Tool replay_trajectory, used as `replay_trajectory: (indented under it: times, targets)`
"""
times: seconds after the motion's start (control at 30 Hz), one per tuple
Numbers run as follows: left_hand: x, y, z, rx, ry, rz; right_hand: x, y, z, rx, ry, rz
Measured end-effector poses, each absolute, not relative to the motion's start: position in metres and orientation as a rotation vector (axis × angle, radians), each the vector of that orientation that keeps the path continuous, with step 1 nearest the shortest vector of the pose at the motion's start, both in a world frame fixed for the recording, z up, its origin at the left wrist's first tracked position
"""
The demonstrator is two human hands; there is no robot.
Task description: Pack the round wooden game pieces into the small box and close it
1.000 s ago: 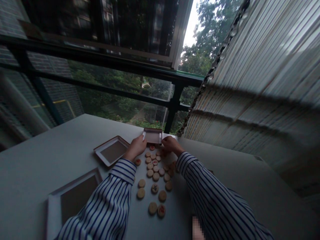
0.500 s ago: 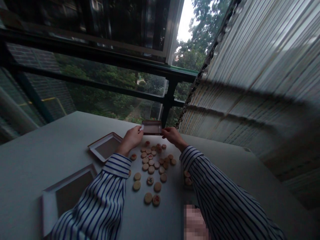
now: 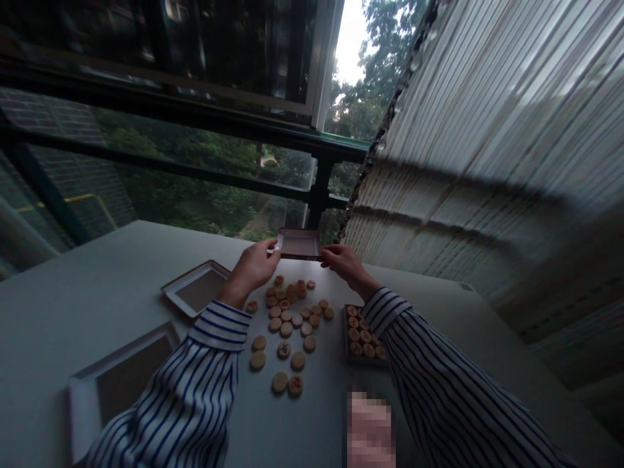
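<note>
- The left hand (image 3: 253, 265) reached forward from the lower left, its back uppermost and its wrist angled inward; thumb and fingers pinched the left end of a small, shallow, rectangular open box (image 3: 299, 246) with a pale inside and a brownish rim.
- The right hand (image 3: 347, 265) came in from the lower right, its wrist bent toward the middle; its fingertips were drawn together on the box's right end; their exact placement beneath was too small to make out.
- Both forearms, in white cloth sleeves with dark blue stripes (image 3: 195, 370), converged from wide apart toward the box.
- The box was between the two hands, seen against the far edge of the white, flat-topped table (image 3: 258, 429); its open face was turned toward the wearer; whether its underside touched the table could not be told.
- Below the hands lay round, flat, pale tan discs (image 3: 298, 361), some marked in red, one in black; most were clustered, others apart.
- Beside the right sleeve, which partly hid it, stood a dark-rimmed rectangular box (image 3: 346, 338) holding rows of red-marked discs.
- By the left forearm lay a shallow, pale-rimmed rectangular tray (image 3: 197, 290); nearer, a larger pale-walled rectangular tray (image 3: 129, 370) was partly covered by the sleeve.
</note>
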State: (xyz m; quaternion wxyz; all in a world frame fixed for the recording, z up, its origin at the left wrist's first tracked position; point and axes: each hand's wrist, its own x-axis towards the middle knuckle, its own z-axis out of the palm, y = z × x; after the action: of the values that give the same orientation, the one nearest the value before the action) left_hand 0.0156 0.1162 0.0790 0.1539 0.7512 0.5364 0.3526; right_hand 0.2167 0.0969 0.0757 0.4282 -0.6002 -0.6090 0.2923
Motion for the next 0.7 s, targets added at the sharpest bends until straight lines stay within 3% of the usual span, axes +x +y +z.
replay_trajectory:
  times: [0.7]
  targets:
    - [0.039, 0.089, 0.088, 2.607, 1.079, 1.143, 0.251, 0.04, 0.091, -1.381, -1.2, 0.858]
